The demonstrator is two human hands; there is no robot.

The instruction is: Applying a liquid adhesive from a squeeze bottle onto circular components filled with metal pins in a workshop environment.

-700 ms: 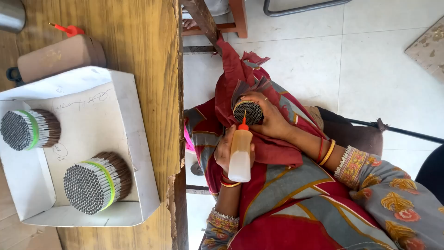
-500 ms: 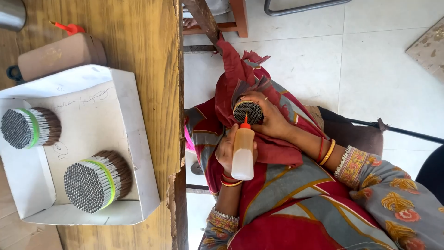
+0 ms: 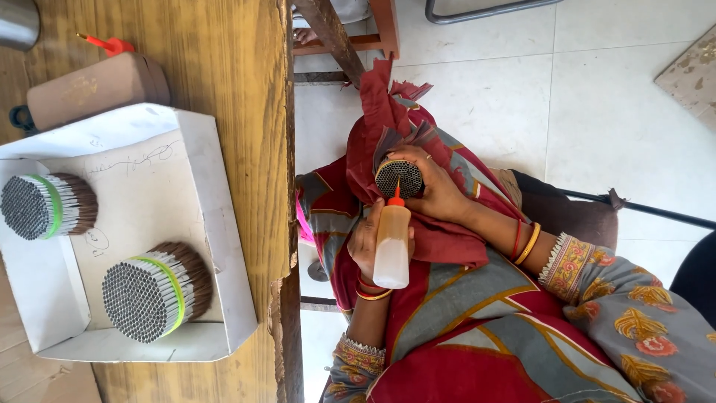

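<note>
Bottle nozzle against gripped bundle

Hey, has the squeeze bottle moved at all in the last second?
No. The squeeze bottle sits as far from the wooden table edge as before, nozzle at the tube bundle.

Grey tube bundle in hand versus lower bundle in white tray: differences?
The held grey tube bundle is gripped by the right hand; the lower green-banded bundle lies untouched in the white cardboard tray. The held bundle shows no band; the lower one does. Both show tube ends.
</note>
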